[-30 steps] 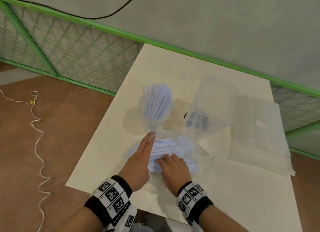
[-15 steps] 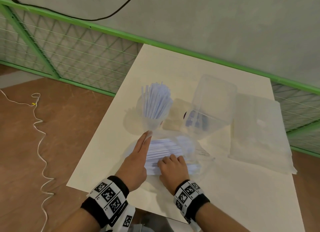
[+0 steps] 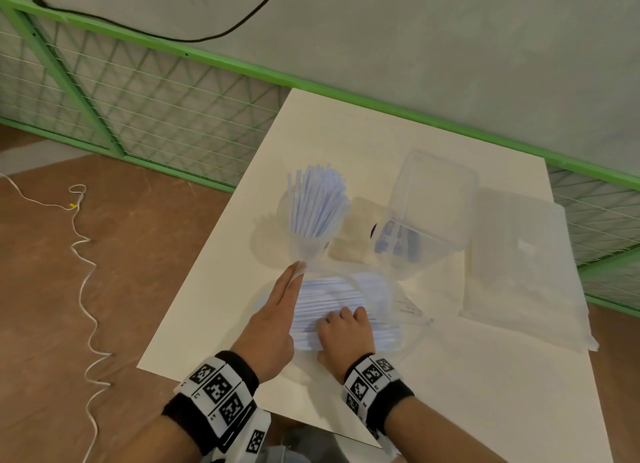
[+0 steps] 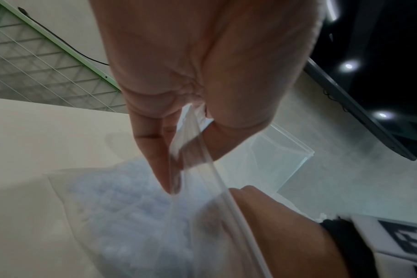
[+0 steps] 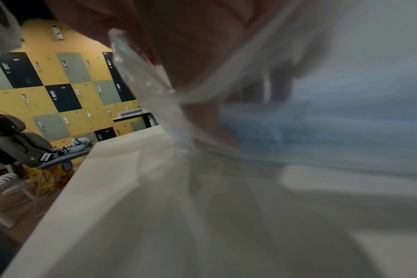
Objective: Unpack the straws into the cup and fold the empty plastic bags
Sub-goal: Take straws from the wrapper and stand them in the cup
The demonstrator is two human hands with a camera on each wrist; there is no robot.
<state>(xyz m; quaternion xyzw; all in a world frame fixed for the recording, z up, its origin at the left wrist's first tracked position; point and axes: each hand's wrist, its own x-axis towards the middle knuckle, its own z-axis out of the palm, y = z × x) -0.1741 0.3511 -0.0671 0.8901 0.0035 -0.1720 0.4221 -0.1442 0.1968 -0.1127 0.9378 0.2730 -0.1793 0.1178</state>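
Pinched between the left hand point(image 3: 273, 324)'s thumb and straight fingers is the open edge of a clear plastic bag point(image 3: 381, 289) full of pale blue straws point(image 3: 332, 296), which lies flat on the near part of the cream table point(image 3: 485, 393). That pinch shows only in the left wrist view, where the film's thick sealed rim point(image 4: 226, 191) runs out from between thumb and fingers point(image 4: 155, 159); from the head view the hand looks merely flat and straight. The right hand point(image 3: 346, 327) sits on the straws, fingers curled into the bag's mouth. Its wrist view is blurred, showing glossy film stretched over the knuckles and a blue mass of straws, so whether it grips them I cannot tell.

Just beyond the bag stands a translucent cup point(image 3: 304, 244) packed with upright straws point(image 3: 318, 203) that fan out at the top. To its right is a clear, boxy, hard-sided container point(image 3: 433, 203), then a flat, cloudy stack of plastic sheets point(image 3: 526, 272) overhanging the table's right edge. Behind runs a green wire fence point(image 3: 138, 92), with brown floor and a white cord point(image 3: 83, 272) on the left.
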